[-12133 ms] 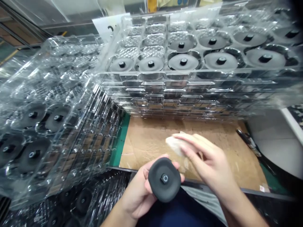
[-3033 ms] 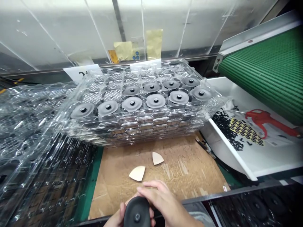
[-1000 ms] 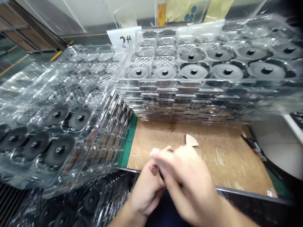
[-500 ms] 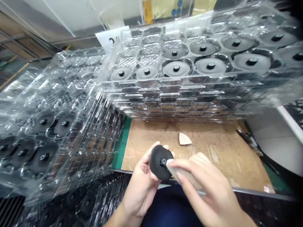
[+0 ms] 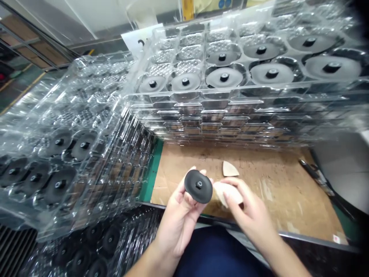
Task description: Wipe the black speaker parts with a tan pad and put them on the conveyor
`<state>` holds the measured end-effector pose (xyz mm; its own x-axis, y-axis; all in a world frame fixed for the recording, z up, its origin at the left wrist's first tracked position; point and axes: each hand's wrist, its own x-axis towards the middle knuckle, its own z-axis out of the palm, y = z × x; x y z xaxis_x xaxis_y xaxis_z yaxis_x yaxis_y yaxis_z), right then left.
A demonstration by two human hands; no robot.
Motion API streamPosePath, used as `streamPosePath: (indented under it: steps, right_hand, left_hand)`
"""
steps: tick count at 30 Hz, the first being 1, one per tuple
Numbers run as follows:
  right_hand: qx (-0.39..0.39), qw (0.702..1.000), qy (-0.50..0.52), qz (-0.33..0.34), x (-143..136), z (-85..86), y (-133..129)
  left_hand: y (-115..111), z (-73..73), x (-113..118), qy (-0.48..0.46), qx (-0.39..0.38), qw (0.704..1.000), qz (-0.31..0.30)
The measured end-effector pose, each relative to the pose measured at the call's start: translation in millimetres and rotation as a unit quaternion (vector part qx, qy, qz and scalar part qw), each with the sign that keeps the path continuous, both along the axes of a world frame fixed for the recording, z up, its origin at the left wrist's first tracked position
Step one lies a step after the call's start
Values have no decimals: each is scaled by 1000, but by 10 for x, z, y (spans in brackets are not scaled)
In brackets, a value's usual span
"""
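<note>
My left hand (image 5: 179, 219) grips a round black disc (image 5: 205, 191) by its rim, with the disc's short hollow stem facing up towards me. My right hand (image 5: 255, 211) pinches a whitish pad with a pointed end (image 5: 227, 193) between thumb and fingers. The pad's tip is close to the disc's right edge; whether they touch I cannot tell. A second, triangular cream pad (image 5: 230, 169) lies on the brown cardboard (image 5: 268, 184) just beyond my hands.
Stacked clear plastic trays (image 5: 201, 94) rise behind the cardboard, their top wells partly filled with similar discs (image 5: 225, 78). Another tray stack (image 5: 98, 154) stands at left. More discs (image 5: 79, 261) sit lower left. A black-handled tool (image 5: 313, 173) lies at the right.
The pad has moved off the disc's stem to beside its right edge and turned to show its broad face. The disc has tilted, its face now turned more upward.
</note>
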<state>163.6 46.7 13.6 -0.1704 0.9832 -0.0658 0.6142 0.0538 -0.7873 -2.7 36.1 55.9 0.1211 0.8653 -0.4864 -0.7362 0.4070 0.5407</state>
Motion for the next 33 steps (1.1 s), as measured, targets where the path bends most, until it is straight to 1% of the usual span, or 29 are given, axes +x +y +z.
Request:
streamPosePath:
  steps: [2,3,5,6,7,9,11,13,14,16,18,20,22,24,27,30,32,33]
  right_hand:
    - [-21,999,11,32,-62,-178,-125]
    - [-23,999,14,46,-88,-239,-176]
    - [-24,998,16,58,-103,-273,-215]
    - [-24,998,17,55,-91,-236,-200]
    - [-23,999,18,46,-72,-162,-165]
    - [1,1000,22,16,-48,67,-64]
    - [56,998,22,-1,-94,322,20]
    - [124,992,6,20,-228,503,34]
    - [149,988,-5,39,-314,547,11]
    - [175,982,-21,70,-474,554,-74]
    - [180,980,-22,77,-559,502,-163]
    - [180,981,-19,77,-556,456,-206]
    - [178,981,-17,77,-501,449,-193]
    - [173,982,-15,76,-447,485,-144]
    - [161,983,-6,84,-420,585,-71]
    - [142,982,31,122,-423,673,-19]
    - [115,980,59,148,-412,694,21]
    - [101,982,64,147,-401,694,41]
  left_hand:
    - [-3,-18,-28,-2,6,1000,7]
    - [-6,-28,-43,-5,9,1000,8]
    - [-12,-45,-73,-8,13,1000,8]
    - [-15,-51,-88,-7,14,1000,10]
    - [-18,-56,-100,-4,17,1000,16]
    - [-21,-62,-116,8,25,999,34]
    - [-23,-66,-119,25,32,998,54]
    - [-30,-69,-113,45,39,995,75]
    - [-37,-73,-110,53,41,994,84]
    - [-60,-85,-109,57,40,993,95]
    - [-89,-101,-114,60,37,993,100]
    - [-112,-114,-122,62,33,992,103]
    - [-121,-116,-133,59,24,992,106]
    - [-116,-103,-145,57,18,993,106]
    - [-94,-74,-159,74,29,991,111]
    - [-76,-54,-162,82,34,990,109]
    - [-68,-53,-156,74,35,991,104]
    - [-65,-55,-150,71,39,991,103]
